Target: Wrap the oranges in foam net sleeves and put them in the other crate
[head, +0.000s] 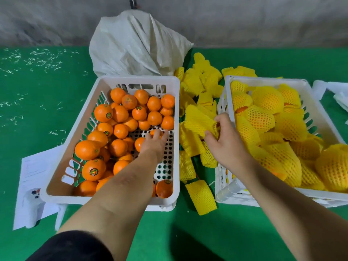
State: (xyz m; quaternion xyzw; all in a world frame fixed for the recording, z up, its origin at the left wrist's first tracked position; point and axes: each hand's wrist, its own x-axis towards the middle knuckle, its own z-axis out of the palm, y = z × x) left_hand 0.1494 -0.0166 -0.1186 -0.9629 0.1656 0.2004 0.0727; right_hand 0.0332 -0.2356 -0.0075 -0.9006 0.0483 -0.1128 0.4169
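- Nearest the camera, a black sleeve (73, 245) covers the upper part of the left arm, and both bare forearms stretch forward over the green table (188, 238)
- A single flat yellow foam net sleeve (201, 197) lies on the table between the near corners of the two crates
- A sheet of white paper (32, 185) sticks out from under the left crate's near left corner
- The left hand (153, 144) reaches into the left crate (105, 80), a white perforated one, with its fingers curled over one orange (155, 133) that sits on the bare holed floor near the right wall; the hand hides most of this fruit
- The rest of the unwrapped oranges (116, 129) fill the left and far parts of that crate, several carrying small round stickers
- The right hand (226, 140) is over the gap between the crates, just beside the right crate's left wall, its fingertips and thumb pinching the edge of a yellow sleeve (199, 119) lifted off the loose heap
- That heap of empty sleeves (199, 85) runs along the table between the crates, from near to far
- The right crate (267, 80), also white, holds the wrapped oranges (267, 98) piled deep, each in yellow netting
- Farther back, a crumpled white woven sack (135, 44) stands behind the left crate against a grey wall (263, 19)
- More white sheets (335, 91) lie at the far right edge
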